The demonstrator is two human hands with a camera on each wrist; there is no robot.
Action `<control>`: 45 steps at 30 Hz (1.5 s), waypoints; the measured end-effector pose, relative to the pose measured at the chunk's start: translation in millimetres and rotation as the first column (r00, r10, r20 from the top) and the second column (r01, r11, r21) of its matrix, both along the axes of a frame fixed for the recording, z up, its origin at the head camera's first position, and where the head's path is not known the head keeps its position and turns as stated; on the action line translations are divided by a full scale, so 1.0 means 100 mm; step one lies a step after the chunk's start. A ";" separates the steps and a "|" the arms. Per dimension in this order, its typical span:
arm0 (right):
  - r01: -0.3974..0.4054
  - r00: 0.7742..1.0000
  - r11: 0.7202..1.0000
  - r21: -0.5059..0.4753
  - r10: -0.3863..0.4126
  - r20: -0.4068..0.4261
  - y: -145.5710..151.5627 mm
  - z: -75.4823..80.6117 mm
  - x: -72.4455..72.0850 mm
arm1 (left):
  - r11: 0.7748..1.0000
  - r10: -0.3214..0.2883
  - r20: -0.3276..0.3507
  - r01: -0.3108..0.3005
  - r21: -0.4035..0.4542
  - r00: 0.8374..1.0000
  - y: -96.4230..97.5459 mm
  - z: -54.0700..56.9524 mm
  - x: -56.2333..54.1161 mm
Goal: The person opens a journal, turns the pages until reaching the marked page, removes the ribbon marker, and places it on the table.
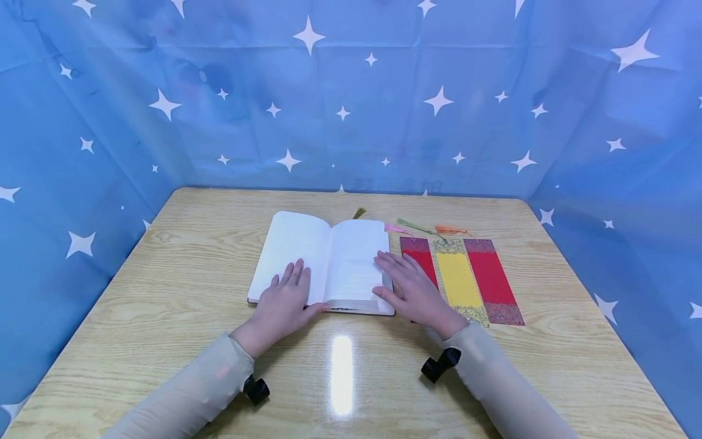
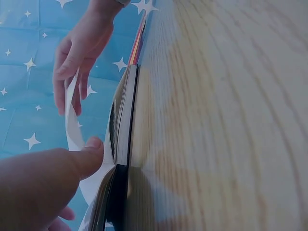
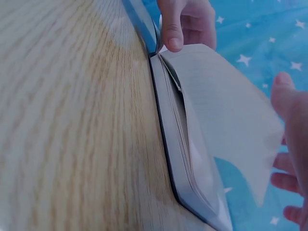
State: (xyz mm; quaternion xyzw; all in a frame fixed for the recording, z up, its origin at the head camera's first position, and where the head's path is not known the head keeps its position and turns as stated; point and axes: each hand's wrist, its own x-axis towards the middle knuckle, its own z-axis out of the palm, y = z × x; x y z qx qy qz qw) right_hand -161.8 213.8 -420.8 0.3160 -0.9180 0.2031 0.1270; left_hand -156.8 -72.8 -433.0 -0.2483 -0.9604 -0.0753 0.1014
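An open notebook (image 1: 351,262) with blank-looking pages lies on the table. My left hand (image 1: 285,300) rests on its left page with fingers extended, the thumb pointing toward the spine. At the right page's outer edge is my right hand (image 1: 414,289), its fingers extended and thumb apart. In the right wrist view a raised page (image 3: 231,106) stands away from the stack, its outer edge close to the right hand (image 3: 293,139). Whether the fingers touch it is unclear. An olive tassel (image 1: 359,213) sticks out past the notebook's top edge.
Right of the notebook lie a red bookmark (image 1: 419,259), partly behind the right hand, a yellow bookmark (image 1: 460,280) and another red bookmark (image 1: 493,280), with tassels at their far ends. A blue star-patterned cloth (image 1: 351,79) hangs around the wooden table (image 1: 164,292).
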 end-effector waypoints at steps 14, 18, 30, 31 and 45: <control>0.031 0.999 0.999 -0.037 -0.032 -0.004 0.03 0.01 0.03 | 0.985 -0.069 -0.154 0.091 0.143 0.986 -0.06 0.02 0.01; 0.042 0.998 0.999 -0.007 -0.042 0.037 0.04 -0.02 0.03 | 0.963 -0.086 -0.256 0.146 0.228 0.963 -0.08 0.01 0.00; 0.062 0.989 0.998 0.020 -0.064 0.131 0.02 -0.04 0.04 | 0.968 0.000 -0.527 0.132 0.214 0.850 -0.15 -0.01 -0.04; 0.065 0.988 0.998 0.022 -0.068 0.137 0.02 -0.04 0.04 | 0.975 0.008 -0.525 0.110 0.192 0.851 -0.15 -0.01 -0.04; 0.079 0.984 0.995 0.068 -0.089 0.151 0.05 -0.08 0.04 | 0.999 -0.017 -0.162 0.010 -0.046 0.987 -0.23 0.01 0.00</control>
